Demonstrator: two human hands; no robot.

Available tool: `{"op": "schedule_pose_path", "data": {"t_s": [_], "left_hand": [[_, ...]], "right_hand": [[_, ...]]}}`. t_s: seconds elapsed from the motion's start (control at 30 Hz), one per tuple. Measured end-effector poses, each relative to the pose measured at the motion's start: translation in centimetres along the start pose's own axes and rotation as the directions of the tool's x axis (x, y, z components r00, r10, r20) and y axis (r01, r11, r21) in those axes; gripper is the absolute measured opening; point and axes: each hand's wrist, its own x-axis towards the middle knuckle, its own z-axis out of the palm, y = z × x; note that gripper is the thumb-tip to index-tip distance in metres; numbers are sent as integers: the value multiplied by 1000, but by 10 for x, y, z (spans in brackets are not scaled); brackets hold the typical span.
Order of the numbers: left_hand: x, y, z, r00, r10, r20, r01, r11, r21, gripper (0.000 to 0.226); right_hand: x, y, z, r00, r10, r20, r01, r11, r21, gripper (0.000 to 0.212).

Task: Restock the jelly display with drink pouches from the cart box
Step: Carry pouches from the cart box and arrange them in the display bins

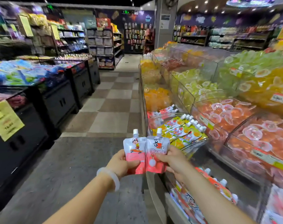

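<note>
Two pink and white drink pouches with white caps stand upright side by side in front of me. My left hand (121,164) grips the left pouch (134,149) at its lower part. My right hand (173,160) grips the right pouch (157,152) by its right edge. Just beyond them, a clear bin (194,146) on the jelly display holds several yellow-orange pouches (181,128). Red pouches (168,109) lie in the bin behind it. No cart box is in view.
The jelly display (234,97) runs along my right, its clear bins full of orange, yellow and green jelly cups. More pouches (194,206) lie on its lower tier. Black display tables (56,101) stand on the left across a checkered aisle (111,101).
</note>
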Motion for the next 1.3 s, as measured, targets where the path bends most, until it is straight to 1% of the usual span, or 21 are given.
{"op": "schedule_pose_path", "data": {"t_s": [0.1,0.23,0.37,0.53,0.63,0.7,0.73,0.77,0.8,0.87,0.9,0.97,1.0,1.07,1.1,1.17,1.23,1.3], "left_hand": [[41,10,-36,1000,-5,-25,4,1000,-12,33],[106,37,-81,1000,21,-1,-21,1000,16,33],[171,78,-121,998,35,58,-38,998,57,30],[250,118,-149,991,47,125,-56,996,72,34],[288,124,-148,980,27,195,-44,996,80,37],[315,124,-145,973,2,232,-23,996,88,40],[331,123,-142,970,-11,243,-12,996,92,38],[347,121,-140,969,-27,245,4,995,96,34],[362,121,-136,967,-40,252,14,995,103,30],[393,125,-126,963,-47,266,15,992,122,32],[408,129,-122,959,-43,280,4,990,138,37],[444,137,-112,955,-23,297,-25,987,157,46],[462,141,-106,954,-19,300,-31,987,160,51],[499,151,-94,951,-28,309,-26,985,168,58],[514,157,-87,948,-35,316,-22,984,176,59],[543,166,-72,940,-46,338,-18,983,184,48],[569,171,-54,928,-74,364,-6,977,215,31],[592,164,-34,909,-107,403,-5,964,267,26]], "right_hand": [[46,-2,31,1000,6,5,-6,1000,-22,27],[118,-9,70,999,-19,-50,18,1000,-20,36],[181,-32,103,996,-46,-76,47,999,16,27],[249,-54,120,985,-110,-132,117,992,46,27],[280,-58,119,978,-110,-176,117,993,29,28],[301,-61,115,968,-122,-220,121,993,-18,25],[312,-62,112,961,-134,-240,127,991,-45,23],[322,-63,108,953,-139,-271,126,990,-66,26],[332,-64,104,942,-141,-305,121,989,-83,33],[355,-66,95,924,-134,-359,102,989,-105,43],[369,-67,90,920,-132,-370,103,990,-98,41],[400,-69,78,913,-132,-386,121,991,-53,25],[417,-71,70,900,-135,-415,131,991,-37,21],[447,-80,58,869,-114,-481,124,992,-12,24],[460,-85,53,860,-100,-500,121,993,10,23],[483,-93,41,840,-81,-537,120,992,39,25],[497,-97,26,796,-59,-602,109,993,48,27],[501,-93,11,747,-41,-663,105,993,57,25]]}}
